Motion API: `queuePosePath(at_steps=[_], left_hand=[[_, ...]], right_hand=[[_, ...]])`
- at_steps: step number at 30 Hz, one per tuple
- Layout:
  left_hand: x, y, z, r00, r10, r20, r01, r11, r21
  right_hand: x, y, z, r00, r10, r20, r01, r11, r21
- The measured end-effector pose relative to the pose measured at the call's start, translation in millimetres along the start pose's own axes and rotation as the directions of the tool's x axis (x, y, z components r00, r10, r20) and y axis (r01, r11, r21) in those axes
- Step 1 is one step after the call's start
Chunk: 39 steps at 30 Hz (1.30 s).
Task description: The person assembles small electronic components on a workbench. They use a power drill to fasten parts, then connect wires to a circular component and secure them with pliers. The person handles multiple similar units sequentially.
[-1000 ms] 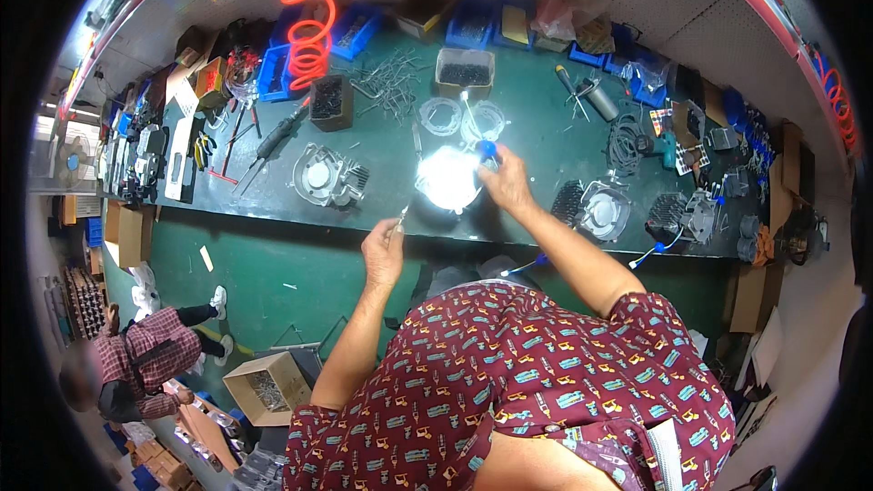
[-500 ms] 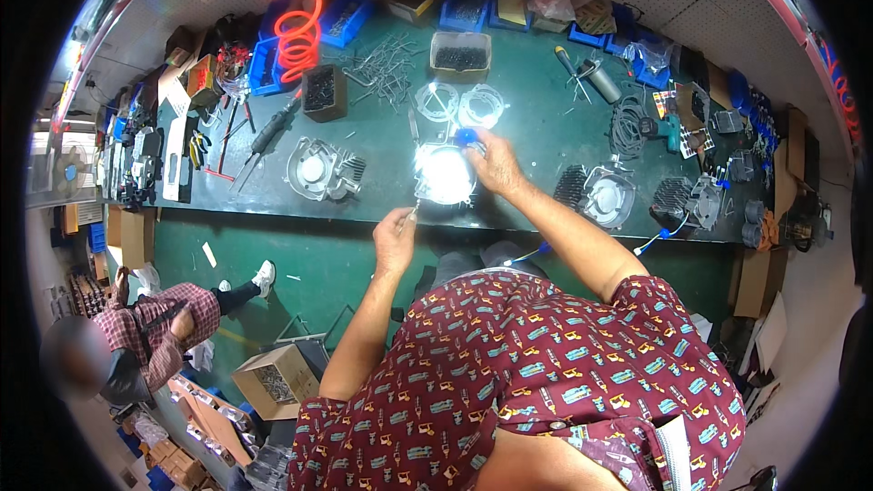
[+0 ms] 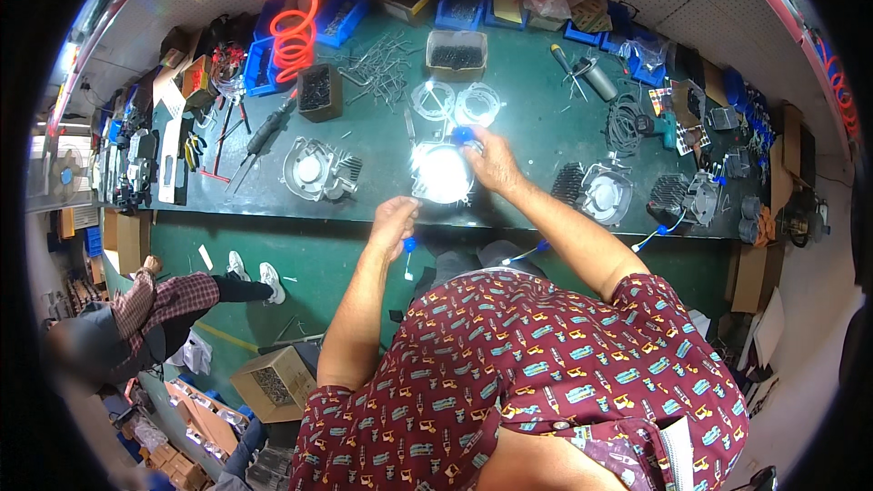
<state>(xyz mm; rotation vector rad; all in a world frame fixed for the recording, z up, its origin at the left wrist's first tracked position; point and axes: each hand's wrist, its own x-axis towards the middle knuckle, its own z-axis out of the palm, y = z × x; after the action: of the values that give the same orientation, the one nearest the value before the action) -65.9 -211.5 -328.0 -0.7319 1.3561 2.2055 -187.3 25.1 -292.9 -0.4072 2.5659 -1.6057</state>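
Note:
A round metal housing [image 3: 444, 175] lies before me at the bench's front edge, its face washed out by glare. My right hand [image 3: 494, 162] reaches over its far right side. The fingers are closed on a blue knob-like piece [image 3: 464, 135] at the housing's upper edge. At the near left side, my left hand [image 3: 393, 224] is closed in a pinch at a thin wire [image 3: 408, 259], which hangs below the fingers with a blue piece and a white end. The fingertips hide exactly where it is gripped.
Similar finned housings [image 3: 314, 170] [image 3: 605, 194] lie left and right on the green bench. Behind are clear tubing coils [image 3: 476, 105], a screw box [image 3: 456, 56] and blue bins [image 3: 461, 5]. A power screwdriver [image 3: 265, 135] lies left under an orange coiled hose [image 3: 294, 41]. Another person [image 3: 150, 314] is at lower left.
My left hand has shifted slightly left and turned, and the blue piece on the wire now hangs below it. My right hand stays nearly still. The other person has moved.

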Motion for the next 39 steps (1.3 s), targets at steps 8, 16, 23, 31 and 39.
queuePosePath(at_steps=[8, 16, 23, 31, 39], left_hand=[[-14, -10, 34, 0.592, 0.794, 0.138, -0.331, 0.084, 0.94], [-1, -7, 9, 0.988, 0.097, -0.12, -0.076, 0.983, 0.168], [13, -21, 4, 0.908, 0.4, -0.123, -0.297, 0.824, 0.483], [-7, -17, 40, 0.656, 0.752, -0.071, -0.133, 0.207, 0.969], [4, -4, 11, 0.999, 0.028, -0.021, -0.019, 0.943, 0.332]], right_hand=[[-2, 1, 1, 0.999, -0.016, -0.05, 0.017, 1.0, 0.02], [-2, -2, 2, 0.999, 0.014, -0.033, -0.014, 1.0, 0.01], [-2, -7, 1, 0.999, -0.019, -0.039, 0.019, 1.0, 0.004], [-5, -7, 1, 0.998, 0.016, -0.056, -0.017, 1.0, -0.011], [-4, -3, 3, 0.998, 0.005, -0.064, -0.005, 1.0, 0.0]])
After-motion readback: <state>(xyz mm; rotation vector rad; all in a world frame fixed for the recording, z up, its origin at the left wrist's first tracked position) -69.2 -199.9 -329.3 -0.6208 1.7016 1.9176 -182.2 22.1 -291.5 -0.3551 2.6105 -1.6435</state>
